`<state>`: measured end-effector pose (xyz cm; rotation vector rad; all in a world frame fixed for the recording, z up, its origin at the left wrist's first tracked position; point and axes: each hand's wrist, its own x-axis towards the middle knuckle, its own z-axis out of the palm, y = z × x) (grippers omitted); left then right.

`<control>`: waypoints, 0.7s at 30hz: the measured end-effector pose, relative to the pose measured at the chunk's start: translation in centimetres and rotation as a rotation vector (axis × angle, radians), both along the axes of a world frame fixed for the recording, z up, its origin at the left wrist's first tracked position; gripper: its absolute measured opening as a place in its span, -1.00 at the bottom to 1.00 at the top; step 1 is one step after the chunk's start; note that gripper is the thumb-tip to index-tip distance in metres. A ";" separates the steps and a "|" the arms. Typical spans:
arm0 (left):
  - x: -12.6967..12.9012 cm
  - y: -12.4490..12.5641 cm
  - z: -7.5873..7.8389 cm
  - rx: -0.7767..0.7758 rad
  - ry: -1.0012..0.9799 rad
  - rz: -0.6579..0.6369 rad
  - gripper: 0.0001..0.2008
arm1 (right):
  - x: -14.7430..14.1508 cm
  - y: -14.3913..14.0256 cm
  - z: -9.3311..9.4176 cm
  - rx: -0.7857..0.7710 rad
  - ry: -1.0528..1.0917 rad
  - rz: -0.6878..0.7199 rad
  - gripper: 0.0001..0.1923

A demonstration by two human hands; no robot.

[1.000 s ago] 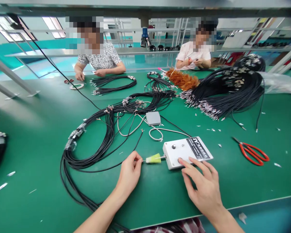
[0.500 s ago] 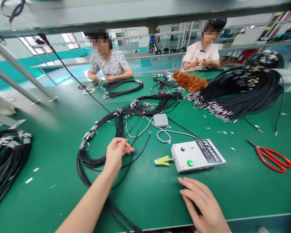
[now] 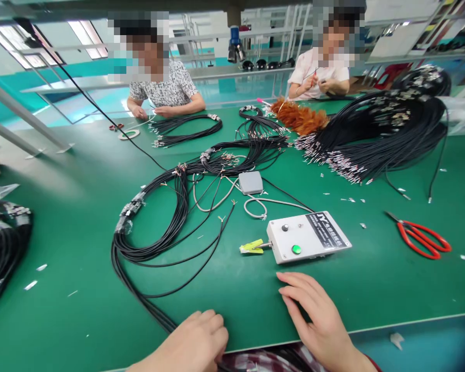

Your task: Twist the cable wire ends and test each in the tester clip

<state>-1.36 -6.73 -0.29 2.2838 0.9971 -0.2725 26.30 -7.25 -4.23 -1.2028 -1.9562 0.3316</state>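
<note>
My left hand (image 3: 197,338) is at the front edge of the table, over the bundle of black cables (image 3: 141,295) that runs down past the edge. Its fingers are curled downward and their tips are hidden, so I cannot make out what is in them. Open and relaxed, my right hand (image 3: 313,312) rests just in front of a grey control box (image 3: 294,237) with a green button. A yellow-green clip (image 3: 251,247) sticks out from the box's left side. Two stripped cable ends (image 3: 221,219) lie free left of the clip.
Red-handled pliers (image 3: 420,238) lie to the right. A grey pedal-like block (image 3: 250,182) is behind the box. Large cable coils (image 3: 391,139) fill the back right, and another coil (image 3: 3,248) lies at the left. Two co-workers (image 3: 166,88) sit opposite. White scraps dot the table.
My left hand has left the loose cable ends and come back toward me to the table's front edge. My right hand has hardly moved. The view has tilted down slightly.
</note>
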 end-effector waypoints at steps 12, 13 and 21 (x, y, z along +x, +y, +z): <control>4.9 3.0 4.2 -0.202 -0.421 0.437 -0.90 | -3.8 0.0 2.9 -0.699 0.666 -0.040 -0.74; 5.5 3.1 4.1 -0.202 -0.450 0.446 -0.92 | -3.9 0.1 3.1 -0.720 0.700 -0.037 -0.74; 6.9 3.4 2.5 -0.294 -0.641 0.641 -0.92 | -3.3 0.5 3.7 -0.798 0.874 -0.046 -0.68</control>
